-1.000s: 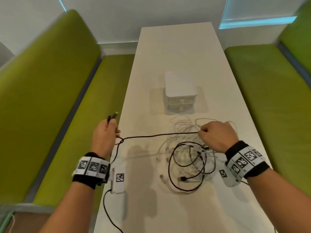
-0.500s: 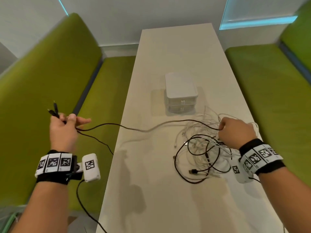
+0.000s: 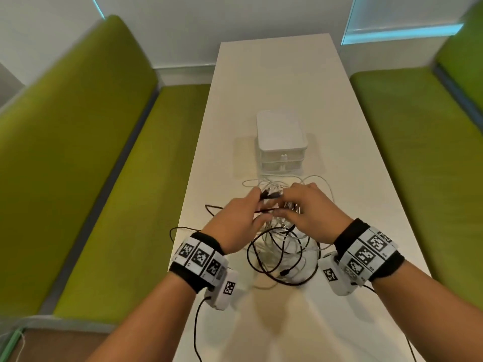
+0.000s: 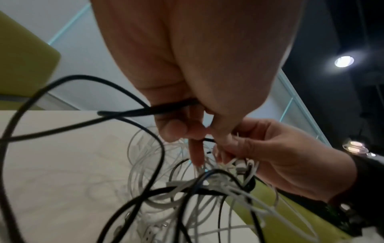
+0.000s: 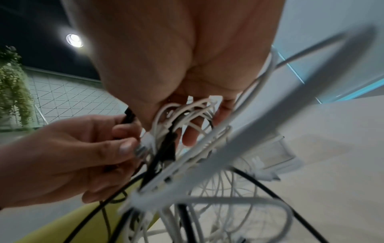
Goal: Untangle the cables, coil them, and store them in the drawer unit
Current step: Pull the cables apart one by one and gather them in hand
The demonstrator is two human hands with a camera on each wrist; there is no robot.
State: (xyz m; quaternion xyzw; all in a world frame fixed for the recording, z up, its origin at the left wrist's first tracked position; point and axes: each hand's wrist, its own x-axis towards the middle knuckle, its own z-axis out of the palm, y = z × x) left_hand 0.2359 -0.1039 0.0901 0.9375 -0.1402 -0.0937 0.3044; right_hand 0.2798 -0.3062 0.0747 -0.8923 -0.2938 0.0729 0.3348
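A tangle of white cables (image 3: 274, 232) and a black cable (image 3: 264, 267) lies on the white table (image 3: 274, 74), just in front of the small white drawer unit (image 3: 281, 137), whose drawers are closed. My left hand (image 3: 257, 202) pinches the black cable's plug ends (image 3: 270, 195) above the tangle; the left wrist view shows the black cable (image 4: 135, 113) running under its curled fingers. My right hand (image 3: 286, 206) meets it, with fingers curled into a bunch of white cables (image 5: 187, 108) lifted off the table. Both hands' fingertips nearly touch.
Green upholstered benches (image 3: 91, 165) (image 3: 418, 142) run along both long sides of the narrow table. A loop of the black cable (image 3: 180, 228) hangs over the table's left edge. The wall closes off the table's far end.
My left hand has swung from far out over the left bench back to the middle, bringing the black cable's ends to my right hand. The taut black strand has gone slack.
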